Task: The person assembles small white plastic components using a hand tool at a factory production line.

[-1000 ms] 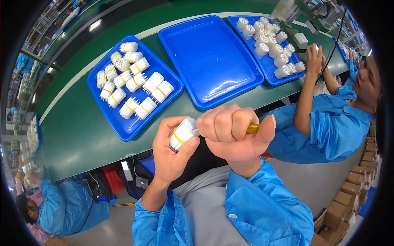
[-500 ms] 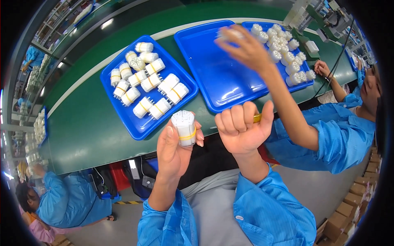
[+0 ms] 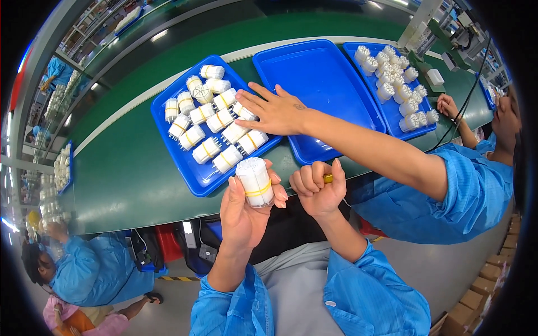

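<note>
My left hand [image 3: 245, 211] holds a white bundle of small tubes [image 3: 255, 180] bound by a yellow band, upright, just below the edge of the green belt. Beside it my right hand [image 3: 319, 190] is closed in a fist around a small yellow tool [image 3: 328, 178]. Above them a blue tray [image 3: 185, 162] carries several similar white bundles [image 3: 218, 123]. A co-worker's hand [image 3: 274, 112] reaches from the right and rests on the bundles in that tray.
A bare blue tray [image 3: 319, 84] sits in the middle of the green conveyor belt [image 3: 123, 173]; a third tray [image 3: 417, 131] with several bundles lies at the right. The co-worker in blue [image 3: 448, 190] sits close on my right. Other people are at the lower left.
The co-worker's hand has moved from the far right tray across to the left tray. My left hand turned the bundle upright and my hands drew slightly apart.
</note>
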The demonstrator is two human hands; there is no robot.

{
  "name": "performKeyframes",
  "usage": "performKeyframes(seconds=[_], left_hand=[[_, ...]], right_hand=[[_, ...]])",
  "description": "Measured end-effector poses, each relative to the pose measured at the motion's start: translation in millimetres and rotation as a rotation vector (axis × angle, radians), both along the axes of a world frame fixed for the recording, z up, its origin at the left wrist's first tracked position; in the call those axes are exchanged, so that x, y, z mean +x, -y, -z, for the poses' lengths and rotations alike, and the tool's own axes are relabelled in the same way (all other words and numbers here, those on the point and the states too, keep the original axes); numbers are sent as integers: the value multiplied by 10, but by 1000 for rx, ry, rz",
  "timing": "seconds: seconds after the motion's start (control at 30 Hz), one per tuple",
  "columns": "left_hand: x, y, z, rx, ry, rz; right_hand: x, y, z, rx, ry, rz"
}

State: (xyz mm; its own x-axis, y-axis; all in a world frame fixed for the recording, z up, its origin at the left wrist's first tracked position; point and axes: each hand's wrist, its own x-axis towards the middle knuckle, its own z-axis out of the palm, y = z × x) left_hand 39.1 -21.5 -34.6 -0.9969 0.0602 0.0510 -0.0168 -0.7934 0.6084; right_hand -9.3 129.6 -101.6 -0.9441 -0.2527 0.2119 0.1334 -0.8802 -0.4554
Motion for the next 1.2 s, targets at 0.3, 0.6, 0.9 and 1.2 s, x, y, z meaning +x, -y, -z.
performKeyframes(seconds=[0.3, 0.6, 0.9, 1.2], left_hand=[[-193, 823, 97, -984, 23, -800], [-211, 1080, 400, -1882, 257, -883], [-194, 1260, 688, -1951, -57, -847], [-136, 1165, 619, -1759, 104, -914]], right_hand=[[43, -247, -58, 90, -90, 28], [-65, -604, -144, 282, -218, 215], [-409, -1270, -542, 1058, -154, 730], [-836, -2256, -606, 2083, 327, 1205]])
